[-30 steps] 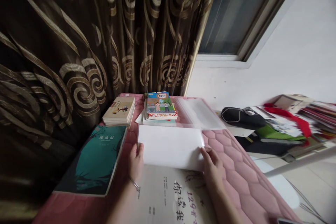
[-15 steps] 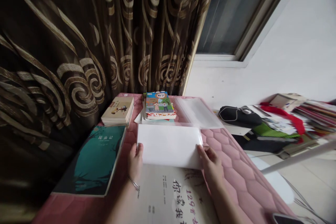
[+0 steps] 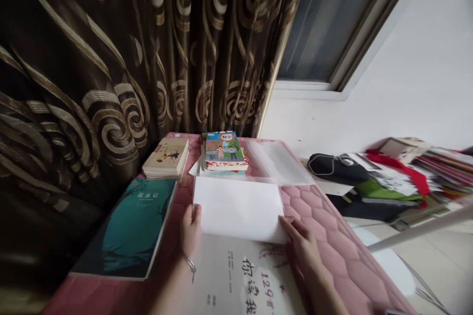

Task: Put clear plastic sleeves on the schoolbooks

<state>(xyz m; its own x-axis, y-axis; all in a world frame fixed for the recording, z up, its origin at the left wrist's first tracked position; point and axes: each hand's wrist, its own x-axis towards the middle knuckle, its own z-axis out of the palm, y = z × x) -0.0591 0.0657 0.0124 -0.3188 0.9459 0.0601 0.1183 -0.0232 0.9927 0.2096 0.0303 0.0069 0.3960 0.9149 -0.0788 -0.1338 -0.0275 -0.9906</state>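
A blank white sheet [image 3: 238, 209] is held between my two hands, with a strip of clear film showing along its far edge. My left hand [image 3: 191, 226] pinches its left edge, and a metal bracelet sits on that wrist. At the lower right corner of the sheet, my right hand [image 3: 301, 238] pinches with thumb and fingers. A large pale grey book [image 3: 225, 275] with sideways Chinese lettering lies directly below the sheet, between my forearms. Whether the sheet is joined to this book I cannot tell.
Everything lies on a pink quilted surface [image 3: 325, 221]. A teal book [image 3: 136, 231] and a stack of cream books [image 3: 168, 155] are left; colourful textbooks [image 3: 223, 150] and clear plastic covers [image 3: 277, 160] lie behind. Right are a black pouch [image 3: 336, 167] and piled papers; a patterned curtain [image 3: 177, 49] hangs behind.
My right hand has shifted slightly down along the sheet's right edge. The white sheet looks flatter now, while my left hand keeps almost the same place.
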